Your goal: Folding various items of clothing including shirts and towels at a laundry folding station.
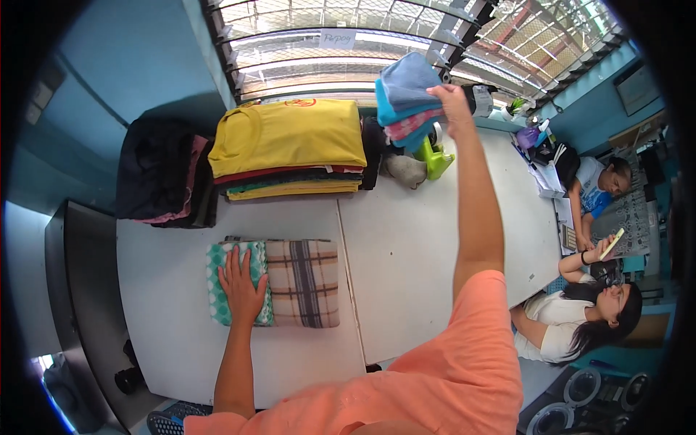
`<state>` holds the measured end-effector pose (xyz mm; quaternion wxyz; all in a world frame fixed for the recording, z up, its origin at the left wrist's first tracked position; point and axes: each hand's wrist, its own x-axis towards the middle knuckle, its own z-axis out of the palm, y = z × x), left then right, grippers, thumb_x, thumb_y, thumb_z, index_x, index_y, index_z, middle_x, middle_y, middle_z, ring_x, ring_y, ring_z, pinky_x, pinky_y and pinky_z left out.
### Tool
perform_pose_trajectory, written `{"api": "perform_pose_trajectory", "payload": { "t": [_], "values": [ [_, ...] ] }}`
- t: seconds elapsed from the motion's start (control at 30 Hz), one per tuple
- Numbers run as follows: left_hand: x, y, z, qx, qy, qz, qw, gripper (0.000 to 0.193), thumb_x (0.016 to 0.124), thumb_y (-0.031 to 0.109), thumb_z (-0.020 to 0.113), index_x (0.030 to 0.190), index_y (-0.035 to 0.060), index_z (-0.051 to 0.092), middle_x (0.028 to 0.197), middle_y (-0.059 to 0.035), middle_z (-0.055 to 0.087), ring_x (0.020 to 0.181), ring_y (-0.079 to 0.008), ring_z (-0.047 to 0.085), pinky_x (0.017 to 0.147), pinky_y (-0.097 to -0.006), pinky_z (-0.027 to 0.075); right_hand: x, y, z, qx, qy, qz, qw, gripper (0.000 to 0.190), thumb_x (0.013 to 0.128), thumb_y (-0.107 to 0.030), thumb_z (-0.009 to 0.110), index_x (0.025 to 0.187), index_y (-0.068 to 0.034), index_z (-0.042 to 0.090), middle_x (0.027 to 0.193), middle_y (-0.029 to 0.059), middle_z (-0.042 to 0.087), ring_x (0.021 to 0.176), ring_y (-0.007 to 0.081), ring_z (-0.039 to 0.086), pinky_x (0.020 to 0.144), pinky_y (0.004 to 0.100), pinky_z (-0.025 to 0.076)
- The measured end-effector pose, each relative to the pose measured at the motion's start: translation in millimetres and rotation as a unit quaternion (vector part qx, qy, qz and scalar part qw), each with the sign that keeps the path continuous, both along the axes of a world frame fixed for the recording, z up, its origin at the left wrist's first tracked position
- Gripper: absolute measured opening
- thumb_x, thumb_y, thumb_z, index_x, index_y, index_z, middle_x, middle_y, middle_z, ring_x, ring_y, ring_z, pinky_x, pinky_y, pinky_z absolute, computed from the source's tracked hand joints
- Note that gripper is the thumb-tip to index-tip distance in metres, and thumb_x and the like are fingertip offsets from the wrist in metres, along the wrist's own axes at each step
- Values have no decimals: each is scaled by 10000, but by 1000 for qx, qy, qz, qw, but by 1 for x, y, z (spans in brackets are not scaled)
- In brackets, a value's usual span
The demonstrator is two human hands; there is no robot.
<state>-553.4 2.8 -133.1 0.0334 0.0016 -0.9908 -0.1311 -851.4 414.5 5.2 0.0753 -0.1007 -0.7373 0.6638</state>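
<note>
My left hand (242, 291) lies flat, fingers spread, on a folded green and white patterned cloth (217, 312). That cloth rests on the left part of a folded plaid blanket (304, 283) in beige and dark grey. My right hand (452, 106) is stretched far forward near the window and grips the right edge of a blue-grey folded cloth (410, 81). Under it are a turquoise cloth (389, 109) and a pink patterned cloth (405, 128); whether my fingers hold these too is hard to tell. A lime-green tape dispenser (435, 160) and a grey rounded object (405, 171) are just below.
A stack of folded shirts, yellow on top (288, 136), stands at the back of the white table (402, 244). Dark folded clothes (155, 168) sit at its left. Two people (590, 190) are at the right, one holding a phone (611, 243). Louvred windows (337, 65) line the back.
</note>
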Motion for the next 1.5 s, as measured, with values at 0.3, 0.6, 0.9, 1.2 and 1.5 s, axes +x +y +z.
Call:
{"api": "perform_pose_trajectory", "payload": {
  "t": [0.3, 0.6, 0.9, 1.2, 1.5],
  "values": [
    [-6, -7, -8, 9, 80, -6, 997, 578, 792, 366, 525, 1284, 114, 356, 1347, -119, 291, 1272, -272, 213, 1028, -473, 110, 160, -41, 104, 252, 14, 58, 966, 606, 648, -195, 638, 1193, -38, 423, 969, 138, 534, 844, 191, 533, 705, 295, 437],
    [-7, -9, -28, 29, 124, -9, 992, 558, 789, 355, 525, 1278, 140, 363, 1339, -103, 306, 1265, -262, 229, 1018, -486, 117, 278, -164, 10, -349, -56, 74, 932, 326, 809, -181, 486, 1101, -37, 472, 1023, 99, 589, 896, 205, 590, 768, 340, 488],
    [-3, -5, -27, 7, 106, -27, 994, 562, 761, 179, 569, 1280, 170, 353, 1335, -91, 307, 1264, -241, 233, 1025, -465, 102, 348, -206, -136, -359, -171, 46, 916, 563, 751, -165, 528, 1246, -47, 288, 1171, 130, 423, 1074, 247, 430, 872, 378, 396],
    [-6, -8, -29, -14, 115, -19, 993, 527, 817, 371, 486, 1292, 191, 344, 1341, -82, 310, 1269, -229, 228, 1024, -461, 106, 350, -201, -130, -247, -96, 24, 964, 571, 775, -147, 520, 1275, -32, 268, 1200, 134, 394, 1107, 208, 386, 944, 321, 303],
    [-7, -3, 6, 66, 111, -1, 992, 381, 808, 255, 518, 1173, 151, 479, 1331, -85, 331, 1256, -240, 258, 1019, -455, 135, 328, -201, -91, 340, 134, 43, 930, 593, 794, -366, 539, 1280, -75, 360, 1355, 178, 267, 1257, 331, 233, 1013, 457, 163]
  ]
}}
